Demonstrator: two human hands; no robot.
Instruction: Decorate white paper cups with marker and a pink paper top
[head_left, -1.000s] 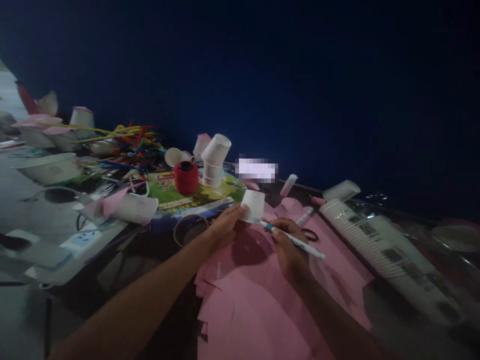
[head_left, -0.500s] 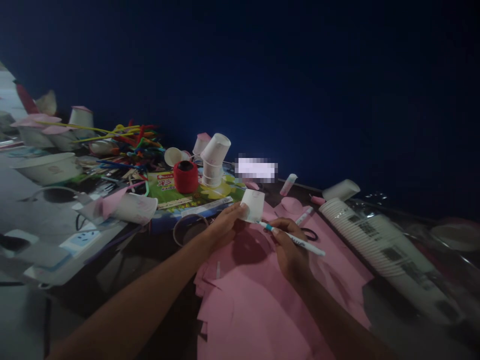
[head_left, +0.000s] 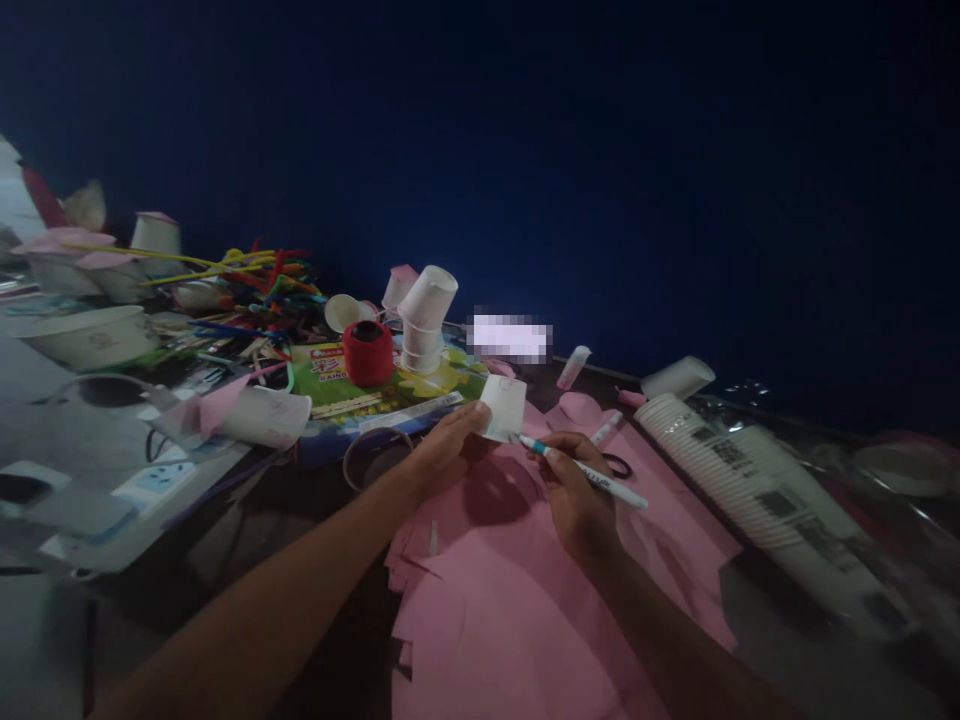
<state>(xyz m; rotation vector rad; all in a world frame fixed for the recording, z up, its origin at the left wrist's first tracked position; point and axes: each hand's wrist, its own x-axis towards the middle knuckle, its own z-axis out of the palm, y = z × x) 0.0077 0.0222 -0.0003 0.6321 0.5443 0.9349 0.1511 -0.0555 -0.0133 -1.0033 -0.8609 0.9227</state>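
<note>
My left hand (head_left: pixel 454 440) grips a white paper cup (head_left: pixel 504 405) by its left side, holding it above the pink paper (head_left: pixel 480 600). In my right hand (head_left: pixel 577 490) is a white marker with a teal band (head_left: pixel 600 477), its tip pointing left at the cup's lower right part. The tip is at or very near the cup; I cannot tell whether it touches. Small marks show on the cup near the tip. Behind my right hand, a black scissor handle (head_left: pixel 619 465) and another white marker (head_left: pixel 606 428) lie on the pink paper.
A sleeve of stacked paper cups (head_left: pixel 757 510) lies on the right. Beyond my left hand stand a red yarn roll (head_left: pixel 367 355) and stacked cups (head_left: pixel 427 320) on a green packet (head_left: pixel 322 372). Colourful pipe cleaners (head_left: pixel 277 275) and a power strip (head_left: pixel 154 480) are at left. A glue stick (head_left: pixel 574 368) stands behind.
The marker tip has risen slightly along the cup, and the marker has tilted a little. The whole view has shifted slightly. Both hands keep their holds.
</note>
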